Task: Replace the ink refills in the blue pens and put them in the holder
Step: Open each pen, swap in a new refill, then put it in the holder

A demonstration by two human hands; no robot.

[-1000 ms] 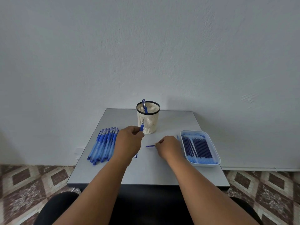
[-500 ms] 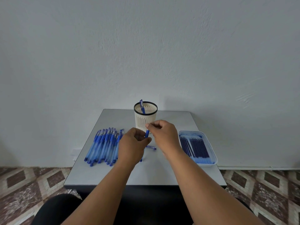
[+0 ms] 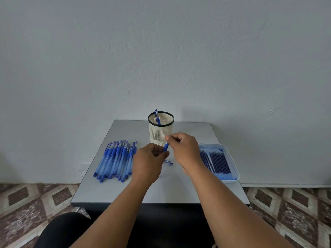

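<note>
Left hand (image 3: 149, 159) holds a blue pen (image 3: 166, 147) upright above the surface (image 3: 179, 185), its grip closed on the barrel; right hand (image 3: 182, 147) pinches the top end. Best to keep the barrel steady and pull straight along its axis, near the holder (image 3: 160, 129).

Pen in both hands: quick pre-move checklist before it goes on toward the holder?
1. Pen held: ok, left hand grips its lower part, right hand pinches its top.
2. Pen fully reassembled: cannot tell, fingers hide most of it.
3. Loose blue piece on the table below the hands: not ok if it belongs to this pen; cannot tell.
4. Holder upright with room: ok, one pen inside.
5. Path to holder: ok, it stands just behind the hands.
6. Refill tray and pen pile off the path: ok.
</note>
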